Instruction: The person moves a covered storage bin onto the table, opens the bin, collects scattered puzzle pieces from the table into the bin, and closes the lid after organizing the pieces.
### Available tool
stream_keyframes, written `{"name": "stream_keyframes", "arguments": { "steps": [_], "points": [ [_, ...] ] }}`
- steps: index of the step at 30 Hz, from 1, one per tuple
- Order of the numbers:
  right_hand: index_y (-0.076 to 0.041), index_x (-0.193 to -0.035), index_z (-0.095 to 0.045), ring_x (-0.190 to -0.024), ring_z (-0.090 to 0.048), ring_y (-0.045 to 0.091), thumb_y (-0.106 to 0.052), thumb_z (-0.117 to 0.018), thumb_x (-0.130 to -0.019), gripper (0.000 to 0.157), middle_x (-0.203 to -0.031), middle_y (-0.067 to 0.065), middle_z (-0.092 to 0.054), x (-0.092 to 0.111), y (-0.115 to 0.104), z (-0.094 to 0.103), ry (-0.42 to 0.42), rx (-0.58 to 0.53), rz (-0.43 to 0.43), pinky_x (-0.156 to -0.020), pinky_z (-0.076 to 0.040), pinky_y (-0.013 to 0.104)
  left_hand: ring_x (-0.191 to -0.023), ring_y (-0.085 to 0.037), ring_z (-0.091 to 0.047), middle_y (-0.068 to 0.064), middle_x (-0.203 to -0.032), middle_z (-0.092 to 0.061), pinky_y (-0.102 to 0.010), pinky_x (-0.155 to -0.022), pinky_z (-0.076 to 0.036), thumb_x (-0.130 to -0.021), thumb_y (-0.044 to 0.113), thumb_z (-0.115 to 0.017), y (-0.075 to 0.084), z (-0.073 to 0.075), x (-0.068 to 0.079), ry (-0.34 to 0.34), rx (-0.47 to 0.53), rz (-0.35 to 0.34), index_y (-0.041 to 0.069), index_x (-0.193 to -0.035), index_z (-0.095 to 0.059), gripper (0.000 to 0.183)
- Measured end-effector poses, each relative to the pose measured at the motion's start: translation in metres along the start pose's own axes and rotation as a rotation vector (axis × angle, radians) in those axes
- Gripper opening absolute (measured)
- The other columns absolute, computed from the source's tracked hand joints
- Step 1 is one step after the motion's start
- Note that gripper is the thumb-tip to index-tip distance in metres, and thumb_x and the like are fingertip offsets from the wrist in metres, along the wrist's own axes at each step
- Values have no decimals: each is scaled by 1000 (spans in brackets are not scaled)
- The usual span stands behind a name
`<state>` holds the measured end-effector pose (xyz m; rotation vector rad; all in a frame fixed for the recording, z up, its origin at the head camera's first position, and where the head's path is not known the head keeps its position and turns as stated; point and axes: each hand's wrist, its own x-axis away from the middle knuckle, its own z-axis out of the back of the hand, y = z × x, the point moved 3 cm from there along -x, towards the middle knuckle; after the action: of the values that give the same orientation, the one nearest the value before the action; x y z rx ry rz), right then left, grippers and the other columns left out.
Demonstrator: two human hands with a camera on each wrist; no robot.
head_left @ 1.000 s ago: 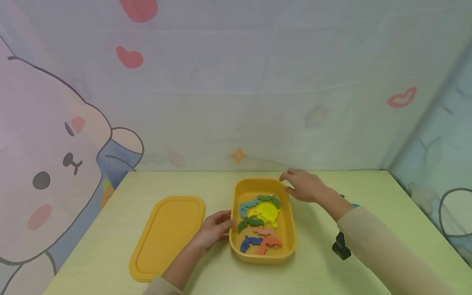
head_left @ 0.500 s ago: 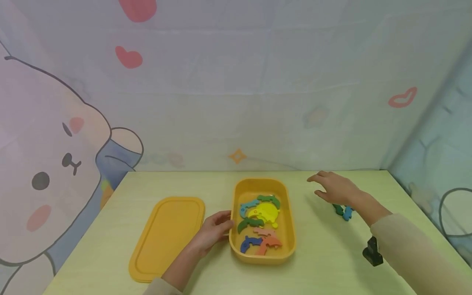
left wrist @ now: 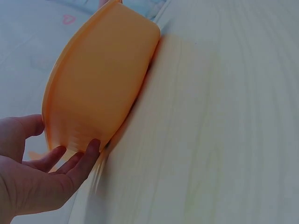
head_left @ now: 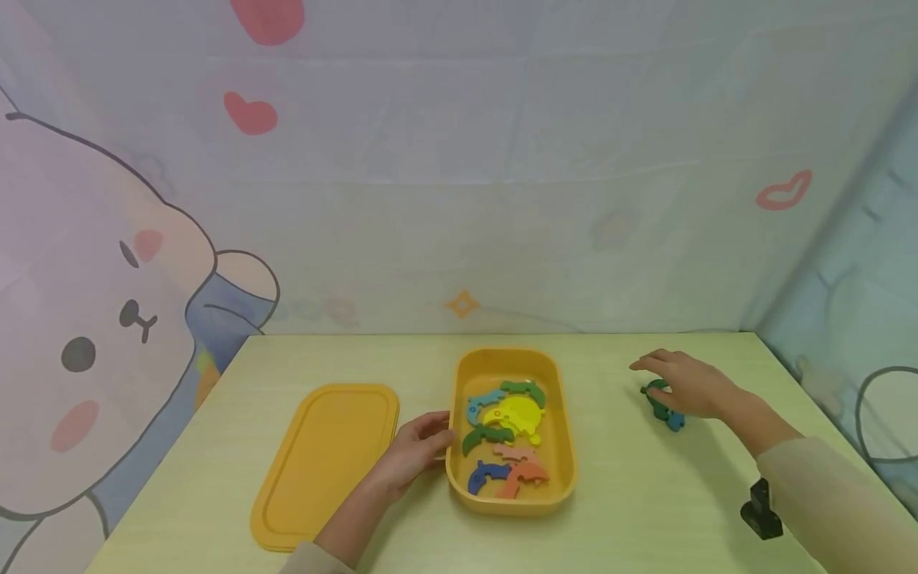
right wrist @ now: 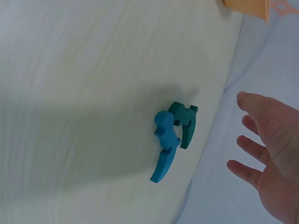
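A yellow plastic box (head_left: 565, 478) stands on the table, holding several flat animal-shaped pieces, among them a yellow piece (head_left: 521, 414), a dark blue piece (head_left: 488, 474) and an orange piece (head_left: 529, 472). My left hand (head_left: 416, 453) rests with relaxed fingers against the box's left side; in the left wrist view its fingertips touch the wall. My right hand (head_left: 692, 385) hovers, fingers spread and holding nothing, over a green piece (right wrist: 188, 123) and a blue piece (right wrist: 166, 144). Those two lie together on the table, partly covered by the hand in the head view.
Left of the box lies a flat yellow lid (head_left: 326, 462). A printed cloth (head_left: 459, 175) with hearts and a cartoon animal hangs behind the table's back edge. A small black device (head_left: 762, 510) sits at the right sleeve.
My right hand has moved from the box's back right corner rightward to above the green and blue pieces, which came into view as the forearm shifted. The left hand and box stayed put.
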<state>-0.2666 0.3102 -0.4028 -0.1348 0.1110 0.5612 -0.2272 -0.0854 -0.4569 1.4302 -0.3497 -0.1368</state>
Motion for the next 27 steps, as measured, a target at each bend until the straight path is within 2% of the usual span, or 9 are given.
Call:
{"name": "stream_keyframes", "arguments": {
  "steps": [8, 22, 27],
  "points": [
    [-5, -123, -55, -108, -50, 43, -14, -62, -86, 39, -121, 20, -53, 14, 14, -8, -12, -53, -59, -81, -46, 54, -109, -27, -56, -22, -130, -46, -39, -86, -52, -93, 19, -52, -3, 1, -1, -3, 16, -12, -3, -135, -39, 49],
    [-8, -124, -56, -104, -52, 42, -16, -63, -85, 40, -117, 19, -55, 30, 28, -21, -10, -84, -72, -79, -47, 53, -107, -24, -56, -20, -130, -48, -38, -85, -52, -93, 19, -53, 0, 0, -2, 1, 9, -9, -1, -135, -40, 49],
    [-7, -125, -54, -107, -48, 45, -17, -66, -83, 45, -121, 21, -52, 34, 31, -25, -57, -141, -127, -79, -46, 55, -107, -24, -55, -21, -129, -47, -38, -85, -52, -93, 19, -54, -1, 0, -2, 6, 20, -8, -2, -135, -40, 49]
  ]
}}
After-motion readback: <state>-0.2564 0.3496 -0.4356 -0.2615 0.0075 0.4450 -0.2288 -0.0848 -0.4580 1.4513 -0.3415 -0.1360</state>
